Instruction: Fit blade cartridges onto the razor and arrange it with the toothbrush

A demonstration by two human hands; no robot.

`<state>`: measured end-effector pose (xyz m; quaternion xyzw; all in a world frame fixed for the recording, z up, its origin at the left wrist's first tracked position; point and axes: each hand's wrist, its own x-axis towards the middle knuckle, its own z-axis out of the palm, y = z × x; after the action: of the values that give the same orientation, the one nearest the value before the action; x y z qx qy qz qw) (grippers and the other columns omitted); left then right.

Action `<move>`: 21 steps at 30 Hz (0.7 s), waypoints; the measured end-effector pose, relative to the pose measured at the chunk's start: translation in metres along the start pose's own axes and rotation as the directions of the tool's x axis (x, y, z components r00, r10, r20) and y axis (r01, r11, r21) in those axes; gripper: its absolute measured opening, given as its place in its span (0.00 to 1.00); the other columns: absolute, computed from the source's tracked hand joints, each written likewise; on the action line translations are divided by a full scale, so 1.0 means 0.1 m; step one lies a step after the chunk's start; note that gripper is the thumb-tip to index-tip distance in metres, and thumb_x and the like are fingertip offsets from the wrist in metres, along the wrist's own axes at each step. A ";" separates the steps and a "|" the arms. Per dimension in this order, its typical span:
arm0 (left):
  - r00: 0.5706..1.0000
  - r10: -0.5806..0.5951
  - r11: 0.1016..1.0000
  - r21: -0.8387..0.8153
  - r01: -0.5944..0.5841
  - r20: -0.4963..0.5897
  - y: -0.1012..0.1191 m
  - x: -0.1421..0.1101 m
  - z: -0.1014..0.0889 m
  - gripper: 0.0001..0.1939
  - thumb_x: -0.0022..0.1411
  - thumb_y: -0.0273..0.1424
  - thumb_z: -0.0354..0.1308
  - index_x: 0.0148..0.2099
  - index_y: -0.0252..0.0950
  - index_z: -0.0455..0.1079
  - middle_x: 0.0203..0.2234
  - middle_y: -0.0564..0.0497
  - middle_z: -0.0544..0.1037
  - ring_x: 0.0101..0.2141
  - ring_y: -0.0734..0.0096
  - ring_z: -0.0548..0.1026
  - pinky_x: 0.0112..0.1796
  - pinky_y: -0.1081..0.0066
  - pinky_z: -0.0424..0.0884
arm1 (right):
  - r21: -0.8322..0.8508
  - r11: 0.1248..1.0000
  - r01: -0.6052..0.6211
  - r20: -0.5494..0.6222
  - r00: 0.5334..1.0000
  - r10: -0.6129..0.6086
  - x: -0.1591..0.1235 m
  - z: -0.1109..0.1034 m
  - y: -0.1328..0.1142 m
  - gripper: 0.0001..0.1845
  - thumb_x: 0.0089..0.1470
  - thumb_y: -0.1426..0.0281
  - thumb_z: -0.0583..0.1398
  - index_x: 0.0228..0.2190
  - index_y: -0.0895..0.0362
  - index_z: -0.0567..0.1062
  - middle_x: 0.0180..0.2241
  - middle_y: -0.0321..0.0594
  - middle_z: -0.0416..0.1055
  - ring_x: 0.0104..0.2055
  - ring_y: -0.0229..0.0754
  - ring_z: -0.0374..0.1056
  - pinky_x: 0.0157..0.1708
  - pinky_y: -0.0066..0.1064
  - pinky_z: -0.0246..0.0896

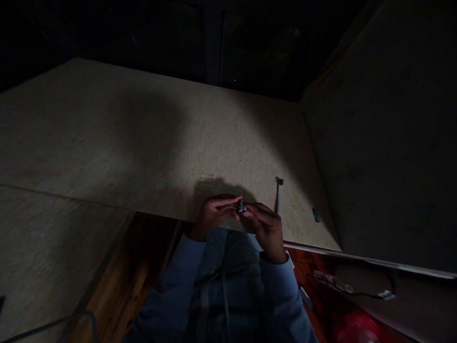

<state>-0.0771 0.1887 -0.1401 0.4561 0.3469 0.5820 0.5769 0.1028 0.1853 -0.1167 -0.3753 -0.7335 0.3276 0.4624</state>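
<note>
Close to the table's front edge, my left hand and my right hand meet with fingers closed on a small dark shiny object. Its kind is too small and dim to make out. Just beyond my left hand lies a small clear, flat piece on the tabletop. A thin tool with a pale handle and dark head rests behind my right hand, its near end hidden by that hand. Farther right is a small dark green rectangular item.
The pale mottled table runs back to a dark window. A dark upright panel borders it on the right. A cable shows at lower left, and a red item lies below the table at right.
</note>
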 end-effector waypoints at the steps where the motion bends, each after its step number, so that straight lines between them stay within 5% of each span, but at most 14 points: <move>1: 1.000 0.001 1.000 0.000 -0.001 -0.002 0.00 0.00 0.00 0.18 0.52 0.36 0.73 0.45 0.37 0.82 0.41 0.42 0.82 0.24 0.76 0.77 0.28 0.73 0.79 | -0.002 1.000 -0.001 0.002 1.000 0.001 0.01 0.00 -0.01 0.11 0.63 0.70 0.61 0.43 0.49 0.83 0.40 0.40 0.79 0.42 0.41 0.75 0.42 0.32 0.70; 10: 1.000 -0.016 1.000 -0.021 0.016 0.005 -0.05 0.01 -0.01 0.17 0.53 0.36 0.72 0.46 0.37 0.82 0.38 0.45 0.82 0.25 0.73 0.77 0.30 0.70 0.78 | 0.013 0.999 -0.040 0.000 0.999 0.040 0.04 0.02 -0.03 0.10 0.62 0.69 0.62 0.42 0.51 0.83 0.39 0.41 0.79 0.41 0.42 0.75 0.40 0.32 0.70; 16: 0.996 -0.066 0.996 -0.061 0.062 -0.060 0.00 0.01 0.01 0.23 0.46 0.33 0.76 0.46 0.35 0.81 0.41 0.44 0.83 0.40 0.60 0.81 0.43 0.66 0.78 | 0.049 0.997 -0.063 -0.040 0.997 0.065 0.06 0.06 -0.09 0.10 0.63 0.68 0.61 0.43 0.51 0.83 0.38 0.41 0.78 0.40 0.41 0.75 0.40 0.31 0.69; 21: 0.996 -0.092 0.995 -0.031 0.092 -0.011 0.05 -0.02 0.02 0.24 0.48 0.35 0.75 0.49 0.34 0.80 0.43 0.42 0.82 0.44 0.59 0.80 0.46 0.65 0.76 | 0.061 0.993 -0.099 -0.044 0.994 0.102 0.04 0.01 -0.09 0.10 0.61 0.68 0.62 0.42 0.51 0.83 0.39 0.41 0.79 0.40 0.42 0.75 0.40 0.32 0.70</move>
<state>-0.0768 0.1858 -0.1354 0.4272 0.3622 0.5630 0.6077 0.0988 0.1838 -0.1074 -0.4057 -0.6926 0.3632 0.4731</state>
